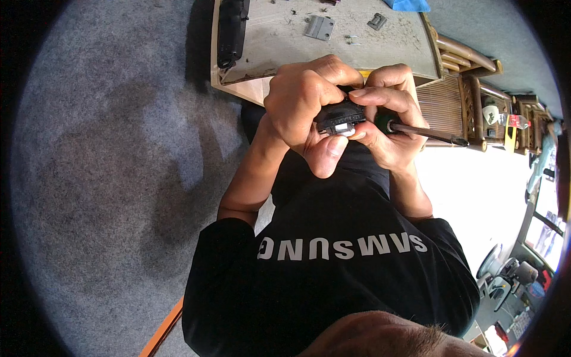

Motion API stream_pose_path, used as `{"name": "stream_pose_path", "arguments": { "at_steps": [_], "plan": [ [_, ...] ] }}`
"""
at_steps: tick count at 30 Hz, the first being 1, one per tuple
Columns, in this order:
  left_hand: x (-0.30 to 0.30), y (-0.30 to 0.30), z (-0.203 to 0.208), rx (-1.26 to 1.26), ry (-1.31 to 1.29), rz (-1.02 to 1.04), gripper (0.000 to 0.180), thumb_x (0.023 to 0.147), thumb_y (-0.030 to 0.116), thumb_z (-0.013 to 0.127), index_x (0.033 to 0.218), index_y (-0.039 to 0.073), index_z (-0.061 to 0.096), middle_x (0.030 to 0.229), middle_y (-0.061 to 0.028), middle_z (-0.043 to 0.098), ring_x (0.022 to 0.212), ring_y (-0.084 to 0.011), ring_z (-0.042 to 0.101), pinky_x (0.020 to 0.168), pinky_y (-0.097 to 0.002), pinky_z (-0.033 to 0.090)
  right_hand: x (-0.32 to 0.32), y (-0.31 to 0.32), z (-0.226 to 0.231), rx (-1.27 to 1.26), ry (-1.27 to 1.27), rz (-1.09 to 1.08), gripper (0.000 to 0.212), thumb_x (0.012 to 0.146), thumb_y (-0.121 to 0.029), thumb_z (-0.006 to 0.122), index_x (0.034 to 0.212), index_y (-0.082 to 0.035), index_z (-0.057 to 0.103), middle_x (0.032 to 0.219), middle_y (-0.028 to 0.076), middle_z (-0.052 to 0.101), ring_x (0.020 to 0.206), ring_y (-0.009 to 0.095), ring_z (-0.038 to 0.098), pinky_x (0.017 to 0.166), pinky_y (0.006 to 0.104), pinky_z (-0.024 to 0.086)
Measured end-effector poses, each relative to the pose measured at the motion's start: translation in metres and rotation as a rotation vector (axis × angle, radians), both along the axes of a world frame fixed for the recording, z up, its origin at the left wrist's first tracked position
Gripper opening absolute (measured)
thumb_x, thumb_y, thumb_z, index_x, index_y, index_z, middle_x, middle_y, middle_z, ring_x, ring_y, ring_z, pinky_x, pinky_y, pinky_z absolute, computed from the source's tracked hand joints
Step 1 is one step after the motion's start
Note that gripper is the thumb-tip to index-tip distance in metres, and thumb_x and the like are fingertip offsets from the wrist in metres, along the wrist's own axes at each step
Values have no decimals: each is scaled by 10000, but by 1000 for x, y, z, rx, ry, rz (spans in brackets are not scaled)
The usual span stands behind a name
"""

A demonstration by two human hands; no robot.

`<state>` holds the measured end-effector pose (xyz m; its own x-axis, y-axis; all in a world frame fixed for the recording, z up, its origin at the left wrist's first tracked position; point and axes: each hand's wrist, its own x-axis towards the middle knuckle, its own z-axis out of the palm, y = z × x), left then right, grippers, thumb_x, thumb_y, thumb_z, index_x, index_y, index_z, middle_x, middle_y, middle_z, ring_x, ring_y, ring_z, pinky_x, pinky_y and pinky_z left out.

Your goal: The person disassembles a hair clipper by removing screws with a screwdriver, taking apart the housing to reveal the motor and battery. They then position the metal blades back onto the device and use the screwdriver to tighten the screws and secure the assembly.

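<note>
Above the near edge of the table, my left hand (305,107) grips a small black plastic part (340,114) with a white piece on its near face. Its thumb presses from below while the curled fingers cover the back. My right hand (397,110) pinches the same part from the right with thumb and fingertips. Tucked in that right hand is a screwdriver (429,133), its dark shaft pointing right, away from the part. A bit of its dark green handle shows between the fingers. The part's far side is hidden by my fingers.
On the grey tabletop (279,44) lie a flat metal plate (320,27), a small grey metal piece (377,22) and several tiny screws. A long black case-like object (232,33) sits along its left edge. Blue material (408,5) lies at the far right; a slatted wooden bench (443,104) stands right.
</note>
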<state>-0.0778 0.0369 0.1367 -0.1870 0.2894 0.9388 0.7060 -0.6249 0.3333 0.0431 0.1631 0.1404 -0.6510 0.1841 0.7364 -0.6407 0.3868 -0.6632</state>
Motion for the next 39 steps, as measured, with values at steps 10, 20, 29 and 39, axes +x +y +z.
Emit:
{"name": "stream_pose_path", "arguments": {
  "at_steps": [10,20,29,39],
  "plan": [
    [4,2,6,15,14,18,340,734,194,732,900,16,495,827,-202,680,604,-265,656,506,-330,527,-1,0,-4,-20,35,14,453,785,-342,885,1103,-42,765,1034,100,615,675,68,552,524,199,443],
    [5,2,5,39,20,46,336,761,228,707,902,4,501,809,-201,673,594,-259,645,507,-317,513,0,-3,-2,-20,52,8,454,785,-349,885,1097,-42,767,1025,97,612,673,70,551,528,200,441],
    [-27,-16,27,-79,-1174,-283,462,925,510,337,929,74,487,776,-228,612,574,-272,555,534,-412,524,-5,24,20,81,-204,-307,193,894,-155,802,1026,-19,763,916,44,634,680,87,522,572,242,405],
    [-93,4,2,-361,-1428,-710,466,883,524,453,885,81,599,770,-197,648,597,-253,587,558,-439,505,-53,80,21,740,-375,-551,202,945,-242,696,992,-56,756,923,111,672,801,337,715,743,446,570]
  ]
}}
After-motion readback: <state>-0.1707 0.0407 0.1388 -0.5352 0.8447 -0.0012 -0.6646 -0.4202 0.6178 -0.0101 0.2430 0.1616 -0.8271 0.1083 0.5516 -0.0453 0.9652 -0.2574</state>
